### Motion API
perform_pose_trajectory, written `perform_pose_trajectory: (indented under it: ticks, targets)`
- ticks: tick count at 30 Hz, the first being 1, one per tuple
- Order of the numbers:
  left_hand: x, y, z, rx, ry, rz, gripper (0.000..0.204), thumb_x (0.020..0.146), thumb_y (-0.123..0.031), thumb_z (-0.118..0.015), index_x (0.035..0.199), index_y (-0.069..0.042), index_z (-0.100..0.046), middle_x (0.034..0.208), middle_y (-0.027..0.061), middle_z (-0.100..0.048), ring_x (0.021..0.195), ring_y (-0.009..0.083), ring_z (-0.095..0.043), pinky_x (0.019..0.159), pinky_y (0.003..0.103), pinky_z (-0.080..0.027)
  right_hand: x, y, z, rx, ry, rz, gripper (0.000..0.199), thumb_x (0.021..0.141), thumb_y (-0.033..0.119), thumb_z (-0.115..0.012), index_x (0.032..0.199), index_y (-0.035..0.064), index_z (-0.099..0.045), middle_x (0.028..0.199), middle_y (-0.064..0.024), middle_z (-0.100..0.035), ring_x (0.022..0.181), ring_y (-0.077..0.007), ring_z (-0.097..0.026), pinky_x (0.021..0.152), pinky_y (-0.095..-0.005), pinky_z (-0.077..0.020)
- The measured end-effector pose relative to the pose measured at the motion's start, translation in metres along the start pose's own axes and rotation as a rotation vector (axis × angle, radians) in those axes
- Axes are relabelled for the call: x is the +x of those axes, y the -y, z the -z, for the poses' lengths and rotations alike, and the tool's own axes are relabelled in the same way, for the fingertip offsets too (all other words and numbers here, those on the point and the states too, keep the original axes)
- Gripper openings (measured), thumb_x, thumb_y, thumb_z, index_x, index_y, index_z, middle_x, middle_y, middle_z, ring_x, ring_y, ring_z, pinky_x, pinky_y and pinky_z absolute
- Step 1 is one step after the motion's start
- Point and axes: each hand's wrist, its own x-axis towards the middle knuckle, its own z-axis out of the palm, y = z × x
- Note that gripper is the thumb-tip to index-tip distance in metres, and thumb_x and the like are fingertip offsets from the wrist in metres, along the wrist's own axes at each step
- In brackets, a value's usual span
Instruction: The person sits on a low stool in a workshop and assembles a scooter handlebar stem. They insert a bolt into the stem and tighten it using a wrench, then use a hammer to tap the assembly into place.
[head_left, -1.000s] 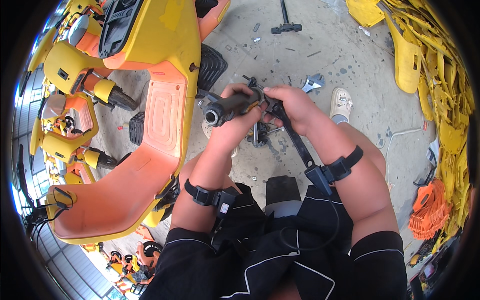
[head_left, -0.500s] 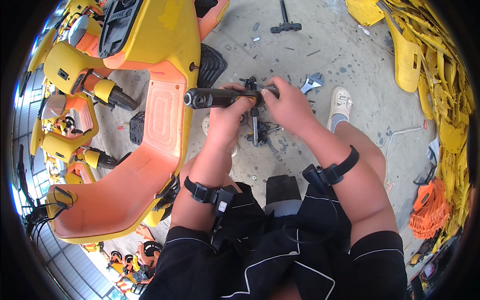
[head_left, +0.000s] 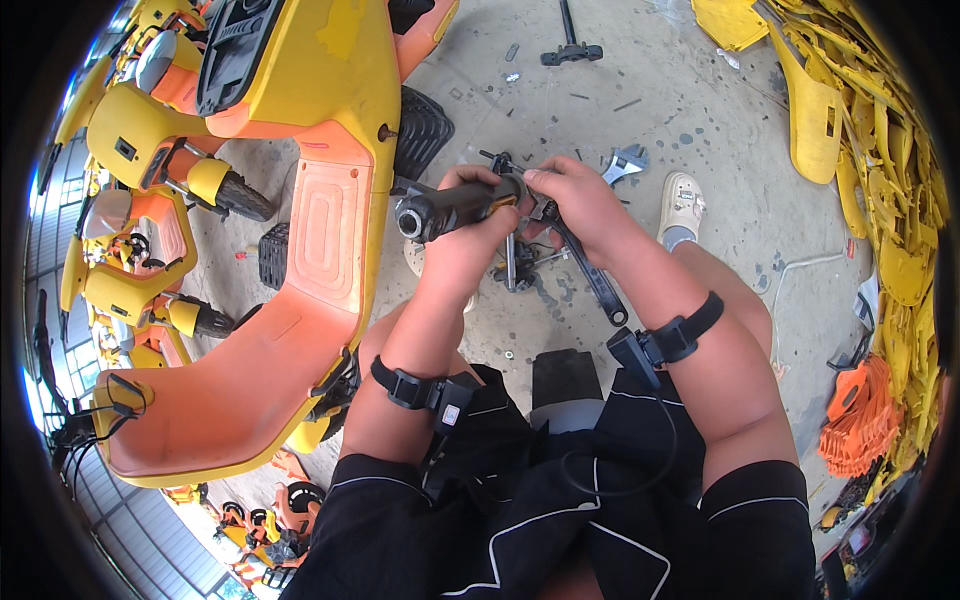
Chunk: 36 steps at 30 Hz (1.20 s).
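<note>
Left grip [head_left: 468, 238] is clamped round the black tube [head_left: 438, 214], thumb on the near side. Tube's off the floor, ahead of your knees, right of the yellow-orange scooter body [head_left: 375, 200]; ring end points near-left. Right grip [head_left: 583, 207] is closed on the black-handled wrench [head_left: 592, 278] at its head, just right of the tube; handle end sits free, near-right. Exact finger contact underneath: can't tell.

Handling, my read: tube rigid, fairly heavy, not fragile; smooth skin could slip if oily. Wrap it mid-barrel, full palm. Wrench looks stiff and dense: head hold for placing, handle end for leverage.
</note>
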Motion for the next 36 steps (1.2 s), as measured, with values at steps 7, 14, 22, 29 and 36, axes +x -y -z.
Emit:
perform_pose_trajectory:
  ticks: [7, 14, 22, 29, 36]
  targets:
    - [-0.001, -0.004, -0.002, 0.024, 0.06, -0.046, 0.038, 0.081, 0.009, -0.063, 0.113, -0.005, -0.047, 0.104, 0.0139, -0.063, 0.099, 0.0183, -0.067, 0.082, 0.031, -0.056, 0.003, -0.001, 0.008, 0.056, 0.047, -0.045, 0.025, 0.097, 0.026, -0.057, 0.107, 0.0029, -0.051, 0.084, -0.0107, -0.065, 0.066, -0.0222, -0.069, 0.042, -0.0281, -0.0408]
    - [0.002, 0.003, 0.002, 0.081, -0.016, 0.03, 0.035, 0.076, 0.007, -0.069, 0.107, -0.006, -0.056, 0.111, 0.0063, -0.057, 0.099, 0.0145, -0.059, 0.088, 0.029, -0.048, 0.002, -0.022, -0.002, -1.148, -0.343, 0.791, 0.015, 0.094, 0.018, -0.06, 0.095, 0.005, -0.052, 0.083, -0.013, -0.064, 0.072, -0.0325, -0.067, 0.058, -0.0448, -0.0501]
    - [0.003, -0.001, 0.001, -0.165, -0.099, 0.133, 0.035, 0.076, 0.006, -0.069, 0.106, -0.006, -0.057, 0.1, 0.0049, -0.059, 0.094, 0.0143, -0.059, 0.087, 0.028, -0.047, -0.004, -0.01, -0.008, -1.028, -0.359, 0.569, 0.016, 0.094, 0.019, -0.06, 0.099, 0.0048, -0.056, 0.082, -0.0149, -0.067, 0.074, -0.0346, -0.067, 0.062, -0.0447, -0.0505]
    - [0.0, 0.003, 0.0, -0.014, -0.058, 0.033, 0.037, 0.076, 0.008, -0.068, 0.108, -0.006, -0.056, 0.109, 0.0067, -0.058, 0.104, 0.0163, -0.058, 0.092, 0.031, -0.047, -0.003, -0.001, -0.007, -0.452, -0.129, 0.176, 0.028, 0.096, 0.025, -0.059, 0.109, 0.0007, -0.057, 0.078, -0.0106, -0.068, 0.058, -0.0206, -0.067, 0.05, -0.0331, -0.0486]
    - [0.0, 0.0, 0.001, -0.012, 0.017, -0.025, 0.034, 0.081, 0.008, -0.064, 0.11, -0.005, -0.05, 0.106, 0.0127, -0.061, 0.093, 0.0184, -0.066, 0.08, 0.031, -0.056, 0.003, -0.003, 0.003, 0.108, 0.08, -0.065, 0.024, 0.098, 0.024, -0.055, 0.104, 0.0007, -0.057, 0.085, -0.0102, -0.065, 0.063, -0.0209, -0.066, 0.041, -0.0277, -0.0402]
